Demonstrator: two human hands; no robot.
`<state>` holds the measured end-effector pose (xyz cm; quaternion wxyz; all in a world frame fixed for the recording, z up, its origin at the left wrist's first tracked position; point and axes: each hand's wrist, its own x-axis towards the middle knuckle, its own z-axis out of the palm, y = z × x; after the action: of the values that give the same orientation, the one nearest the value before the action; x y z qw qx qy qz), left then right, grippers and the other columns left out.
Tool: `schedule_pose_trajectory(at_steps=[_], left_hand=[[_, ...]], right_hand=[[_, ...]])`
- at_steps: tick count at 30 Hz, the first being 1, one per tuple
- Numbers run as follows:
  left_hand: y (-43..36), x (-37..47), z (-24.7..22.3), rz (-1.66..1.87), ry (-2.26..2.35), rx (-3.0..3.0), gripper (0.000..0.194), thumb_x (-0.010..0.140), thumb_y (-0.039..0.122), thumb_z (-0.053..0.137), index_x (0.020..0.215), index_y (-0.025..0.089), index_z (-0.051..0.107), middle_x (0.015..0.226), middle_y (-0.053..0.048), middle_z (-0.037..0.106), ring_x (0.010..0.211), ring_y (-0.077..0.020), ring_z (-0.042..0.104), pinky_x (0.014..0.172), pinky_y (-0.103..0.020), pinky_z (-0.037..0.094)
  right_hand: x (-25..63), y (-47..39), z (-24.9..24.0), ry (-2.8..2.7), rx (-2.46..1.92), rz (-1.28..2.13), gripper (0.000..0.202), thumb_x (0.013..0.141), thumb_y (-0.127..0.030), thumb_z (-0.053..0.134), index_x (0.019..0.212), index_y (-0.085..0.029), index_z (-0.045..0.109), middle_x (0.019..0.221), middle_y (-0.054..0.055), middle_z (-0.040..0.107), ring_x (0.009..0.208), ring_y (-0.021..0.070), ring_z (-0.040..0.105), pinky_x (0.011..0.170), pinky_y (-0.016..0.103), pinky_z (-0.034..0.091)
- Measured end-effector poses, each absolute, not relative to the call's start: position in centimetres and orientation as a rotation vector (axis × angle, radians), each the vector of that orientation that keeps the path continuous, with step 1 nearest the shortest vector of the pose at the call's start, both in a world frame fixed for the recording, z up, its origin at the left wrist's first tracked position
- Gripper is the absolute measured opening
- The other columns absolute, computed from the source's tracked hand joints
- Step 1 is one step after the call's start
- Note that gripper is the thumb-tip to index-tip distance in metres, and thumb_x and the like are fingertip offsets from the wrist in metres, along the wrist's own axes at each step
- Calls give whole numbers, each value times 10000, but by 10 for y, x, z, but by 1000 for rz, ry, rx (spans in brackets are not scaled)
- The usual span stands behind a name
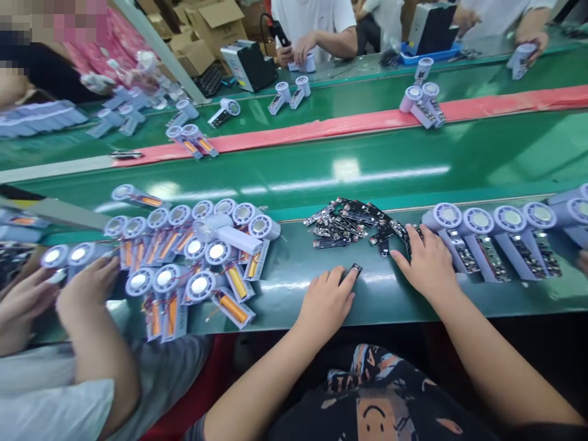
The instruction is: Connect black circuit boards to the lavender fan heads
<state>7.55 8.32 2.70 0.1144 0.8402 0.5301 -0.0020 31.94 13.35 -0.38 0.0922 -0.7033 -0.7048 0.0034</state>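
Near the bench's front edge, my left hand [327, 301] has its fingers closed on a small black circuit board [353, 272], whose end sticks out past the fingertips. My right hand [426, 260] lies with its fingers apart at the right end of a heap of dark circuit boards [342, 223], touching boards there. Right beside it stands a row of lilac fan housings [478, 220] with circuit boards in their handles. To the left of my hands is a group of lilac fan units [199, 285] with orange parts showing in open handles.
A co-worker's hands [87, 288] hold fan units at the far left. Behind the heap runs a green conveyor [298, 177]; beyond it a red strip [321, 128] carries fan units. Other people work across the line near a grey-black device [250, 66]. Another hand shows at the right edge.
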Motion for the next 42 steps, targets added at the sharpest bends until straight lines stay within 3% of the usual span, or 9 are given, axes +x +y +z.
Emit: schedule_pose_trajectory(at_steps=[7,12,19,23,26,28,32,37,42], left_hand=[[131,43,24,695,1656,2507,506,961,430,579,1397,179,519,1419,-168,579,1308,-345,539,1074,-533,475],[223,71,30,510,1745,2276,669,965,501,568,1521,172,394,1652,-184,303,1524,-391,284,1211,-598,295],[223,94,40,193,1424,2387,632,986,532,521,1501,172,451,1577,-134,456,1459,-315,419,1199,-492,362],[164,72,57,390,1661,2489,605,1015,514,454,1539,217,399,1654,-71,343,1559,-297,241,1267,-536,229],[103,17,62,445,1550,2640,392,1029,279,391,1369,265,586,1477,-20,590,1359,-167,539,1218,-388,350],[67,-32,58,426,1535,2707,321,1005,219,424,1195,266,679,1264,-7,731,1147,-149,669,1126,-362,448],[32,-114,48,24,1711,2689,359,948,83,516,1215,267,670,1301,-18,714,1277,-212,615,1161,-477,402],[41,-111,55,87,1476,2833,344,952,75,558,1181,302,677,1240,12,739,1077,-173,687,1033,-368,472],[51,-21,53,186,1358,2909,298,971,111,533,1237,179,650,1142,-65,753,968,-224,675,855,-380,489]], right_hand=[[277,140,-10,-2129,-2034,68,655,981,-585,406,1483,-172,479,1552,271,387,1381,482,389,1022,682,376],[272,122,-10,-2126,-1983,28,634,976,-544,455,1488,-170,460,1549,246,408,1406,438,390,1063,635,369],[287,113,-17,-2120,-1759,-75,734,949,-568,508,1585,-249,326,1563,251,403,1374,538,411,985,771,348],[275,114,-24,-2169,-1445,-85,835,890,-471,650,1602,-445,214,1586,138,429,1359,522,463,1030,769,330],[269,107,-25,-2383,-1244,64,773,917,-402,588,1590,-480,216,1496,106,545,1310,482,526,1029,740,354],[270,102,-26,-2526,-1062,126,656,931,-374,541,1555,-429,344,1402,103,624,1238,447,581,1007,687,383],[278,97,-26,-2601,-945,64,354,942,-302,531,1271,-320,660,1261,78,700,1073,329,632,916,495,422],[279,102,-15,-2663,-1071,-73,344,985,-263,543,1310,-281,654,1117,48,745,1024,265,606,926,420,367],[278,113,1,-2432,-1387,29,282,1007,-248,487,1111,-285,747,1041,52,744,1008,239,613,920,414,350]])
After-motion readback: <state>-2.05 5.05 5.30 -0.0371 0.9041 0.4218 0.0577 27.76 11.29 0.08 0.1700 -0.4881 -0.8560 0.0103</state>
